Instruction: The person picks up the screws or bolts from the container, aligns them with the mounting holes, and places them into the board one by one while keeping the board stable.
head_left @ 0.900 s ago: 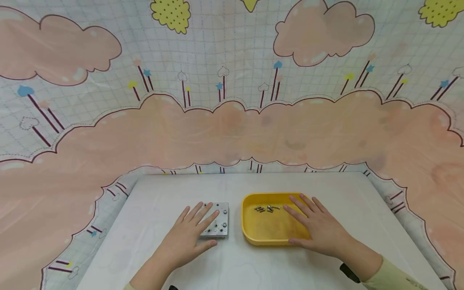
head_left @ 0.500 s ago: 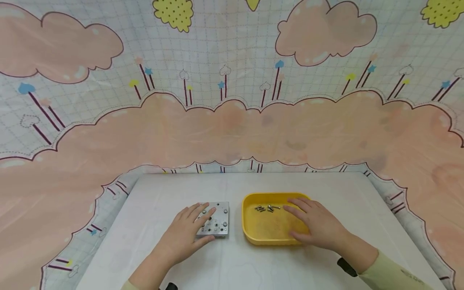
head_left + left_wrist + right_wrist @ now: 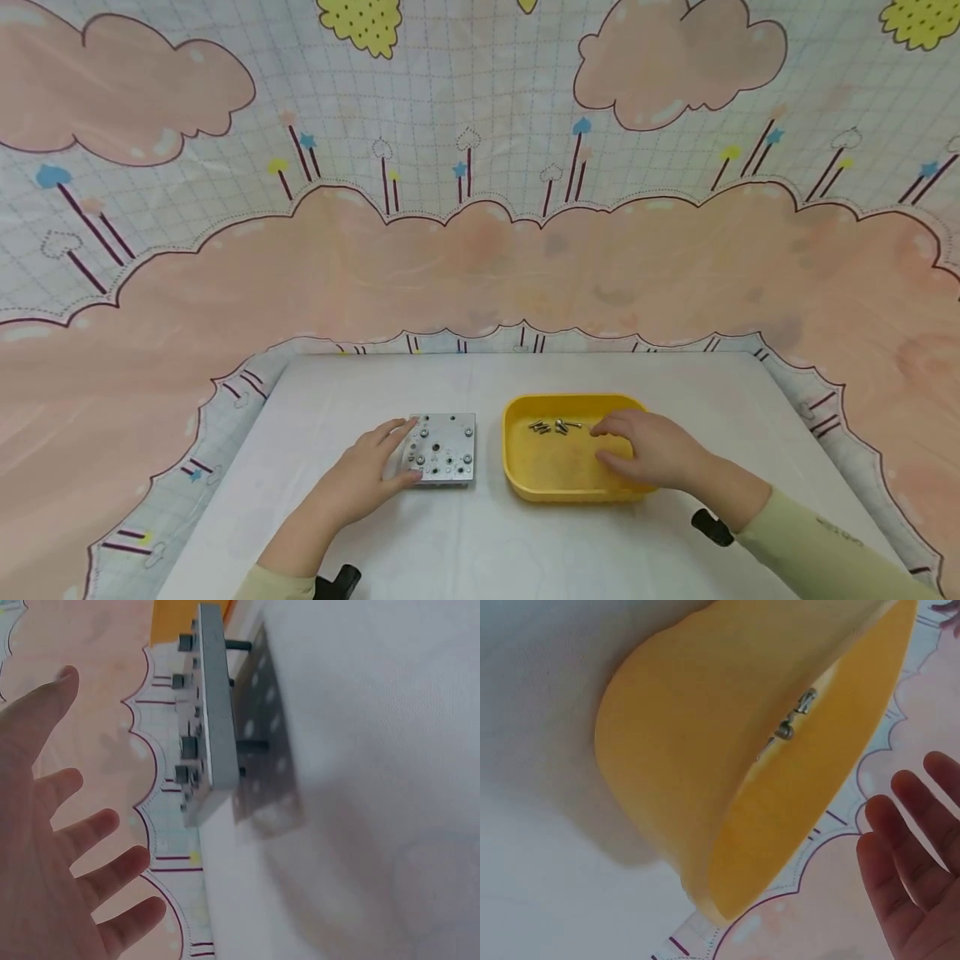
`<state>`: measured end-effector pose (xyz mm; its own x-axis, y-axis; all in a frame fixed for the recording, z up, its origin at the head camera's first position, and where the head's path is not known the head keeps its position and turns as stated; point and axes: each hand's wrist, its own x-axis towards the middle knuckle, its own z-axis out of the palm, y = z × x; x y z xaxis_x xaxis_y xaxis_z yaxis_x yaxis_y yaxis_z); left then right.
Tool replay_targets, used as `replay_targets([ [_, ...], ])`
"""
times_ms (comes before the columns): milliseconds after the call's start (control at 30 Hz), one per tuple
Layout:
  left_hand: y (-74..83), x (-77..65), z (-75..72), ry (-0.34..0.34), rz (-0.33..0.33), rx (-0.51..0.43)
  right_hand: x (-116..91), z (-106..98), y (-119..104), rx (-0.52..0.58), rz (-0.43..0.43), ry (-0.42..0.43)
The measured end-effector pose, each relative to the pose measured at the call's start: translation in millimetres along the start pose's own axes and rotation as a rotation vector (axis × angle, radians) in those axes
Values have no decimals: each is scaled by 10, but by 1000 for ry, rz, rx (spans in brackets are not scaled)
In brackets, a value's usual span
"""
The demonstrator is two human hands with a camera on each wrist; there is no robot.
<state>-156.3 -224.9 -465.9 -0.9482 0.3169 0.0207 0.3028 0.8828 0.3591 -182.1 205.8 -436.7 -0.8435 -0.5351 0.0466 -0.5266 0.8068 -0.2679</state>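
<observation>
A square silver metal plate [image 3: 442, 450] with holes and several bolt heads lies left of centre in the head view. My left hand [image 3: 363, 475] is at its left side, fingertips overlapping the plate's left edge. In the left wrist view the left hand [image 3: 67, 847] has its fingers spread, a gap between them and the plate [image 3: 217, 705], which has pins standing out below. Over the right end of a yellow tray [image 3: 555, 479] hovers my right hand [image 3: 656, 450], loosely bent and holding nothing. Several small screws [image 3: 555, 427] lie toward the back of the tray.
Both things stand on a white table [image 3: 480, 542], side by side with a narrow gap. A cloud-patterned cloth [image 3: 480, 275] hangs behind and around the table. Black wrist straps [image 3: 712, 527] show at the sleeves.
My left hand has drawn back to the left and lower, uncovering more of the plate. The right hand's spread fingers have come together and bent over the tray.
</observation>
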Motion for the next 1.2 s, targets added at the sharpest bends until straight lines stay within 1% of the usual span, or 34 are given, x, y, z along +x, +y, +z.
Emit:
replay_targets([
  [200,-149,30,8,-54,-68,-94,142,-50,37,44,26,-40],
  [333,-219,59,53,-93,-123,-159,245,-81,32,75,74,-102],
  [400,-241,75,71,-112,-148,-185,303,-90,35,94,82,-133],
  [533,-289,108,99,-144,-186,-238,430,-86,50,114,67,-191],
  [667,-337,130,117,-171,-224,-318,571,-55,49,121,56,-249],
  [767,-375,143,136,-184,-238,-351,673,-10,52,104,43,-288],
  [933,-429,160,174,-201,-230,-369,829,57,69,83,20,-341],
  [1033,-454,168,190,-216,-226,-381,909,89,88,77,-6,-357],
  [1100,-465,176,198,-231,-224,-387,955,119,111,60,-38,-359],
  [1200,-481,201,210,-245,-218,-391,1012,174,146,22,-59,-361],
])
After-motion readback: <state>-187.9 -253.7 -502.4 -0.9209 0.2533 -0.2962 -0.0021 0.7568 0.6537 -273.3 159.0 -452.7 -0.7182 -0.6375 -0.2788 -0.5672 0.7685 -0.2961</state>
